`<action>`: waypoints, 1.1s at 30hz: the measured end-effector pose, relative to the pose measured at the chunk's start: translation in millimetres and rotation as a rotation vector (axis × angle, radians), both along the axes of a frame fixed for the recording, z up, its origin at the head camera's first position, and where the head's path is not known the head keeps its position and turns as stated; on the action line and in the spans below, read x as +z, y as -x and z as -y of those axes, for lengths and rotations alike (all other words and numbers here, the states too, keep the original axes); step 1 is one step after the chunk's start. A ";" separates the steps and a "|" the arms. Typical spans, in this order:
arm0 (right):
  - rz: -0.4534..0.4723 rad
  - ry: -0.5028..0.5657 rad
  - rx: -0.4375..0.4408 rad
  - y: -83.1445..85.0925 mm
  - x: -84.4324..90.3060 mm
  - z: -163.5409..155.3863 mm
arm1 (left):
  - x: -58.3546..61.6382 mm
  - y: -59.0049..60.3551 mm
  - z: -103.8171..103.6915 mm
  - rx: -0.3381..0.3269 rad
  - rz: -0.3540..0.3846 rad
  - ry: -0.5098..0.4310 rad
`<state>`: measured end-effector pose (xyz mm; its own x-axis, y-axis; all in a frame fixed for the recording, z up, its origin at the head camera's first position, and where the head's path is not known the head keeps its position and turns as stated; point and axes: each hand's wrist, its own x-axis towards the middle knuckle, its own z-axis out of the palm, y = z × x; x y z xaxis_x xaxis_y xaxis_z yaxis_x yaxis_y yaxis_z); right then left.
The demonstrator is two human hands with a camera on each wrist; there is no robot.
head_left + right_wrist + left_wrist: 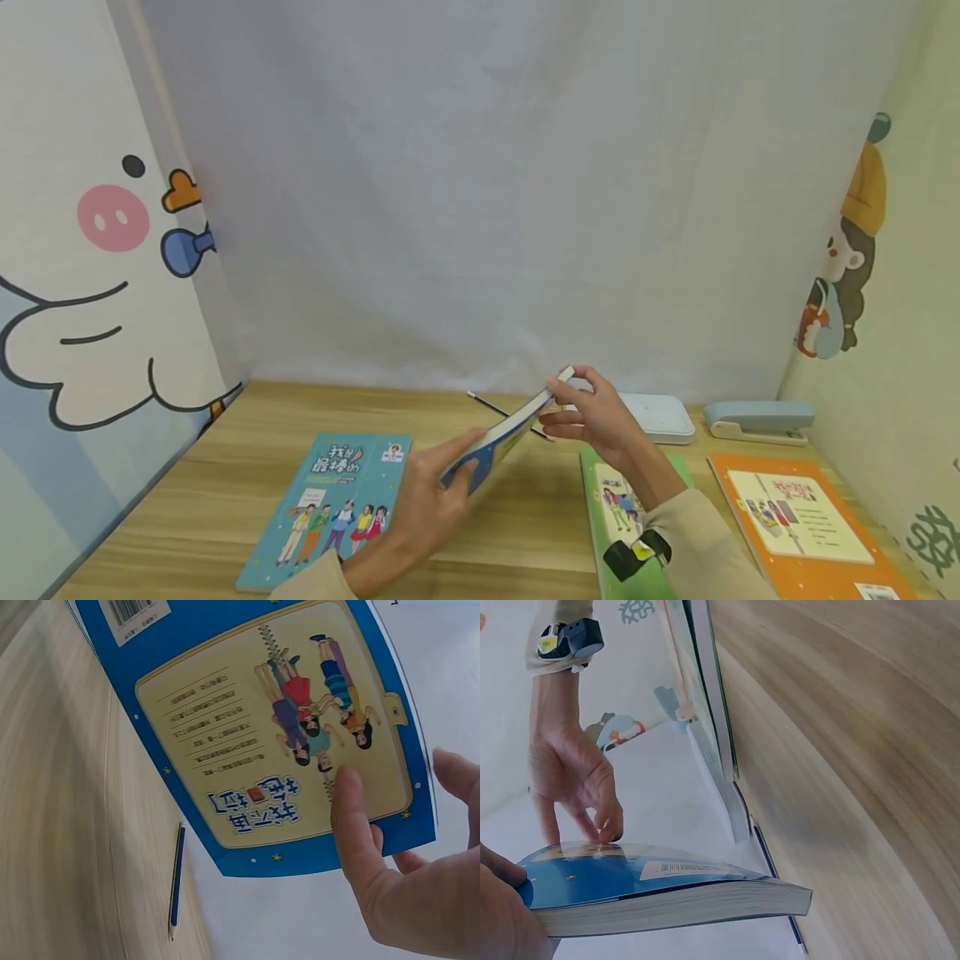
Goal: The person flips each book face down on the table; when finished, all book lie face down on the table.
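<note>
I had the blue book (498,437) up off the surface (225,492), held tilted between my two hands above the middle of it. My left hand (427,504) gripped the book's near, lower end, thumb curled over the cover and the other fingers under it. My right hand (592,412) was at the far, raised end, where my fingertips (604,825) pinched the upper corner; in the left wrist view those fingertips pressed down on the glossy cover while the page block faced the camera. In the right wrist view the cover, with its cream panel of cartoon children, was spread in front of my right hand, my thumb lying against its lower edge.

Under the raised end of the book a dark pencil (498,408) lay on the wood, apart from both hands. To my left a teal book (330,504) lay flat, just beside my left forearm. A green book (611,508) lay under my right forearm, and an orange book (806,521) lay further right, near the edge. Behind my right hand sat a white flat case (663,417), and beside it, toward the right wall, a pale blue stapler (757,419).
</note>
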<state>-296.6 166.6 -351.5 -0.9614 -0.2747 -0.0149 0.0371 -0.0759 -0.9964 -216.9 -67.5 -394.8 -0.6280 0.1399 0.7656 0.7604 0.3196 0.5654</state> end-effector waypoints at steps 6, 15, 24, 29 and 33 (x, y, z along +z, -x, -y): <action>-0.002 -0.043 -0.067 0.0 -4.8 -1.3 | 4.6 -2.9 -1.1 -0.032 0.058 -0.045; -0.026 -0.079 -0.136 -2.3 -6.7 -3.9 | 13.8 -6.6 -3.2 -0.020 0.142 -0.128; -0.029 -0.075 -0.134 -1.9 -15.8 -7.6 | 25.7 -7.5 -0.3 -0.015 0.246 -0.181; -0.029 -0.066 -0.129 -2.9 -21.7 -8.6 | 32.6 -7.6 2.7 -0.040 0.257 -0.213; -0.044 -0.035 -0.107 -2.3 -25.3 -9.5 | 37.2 -8.0 5.3 -0.054 0.286 -0.242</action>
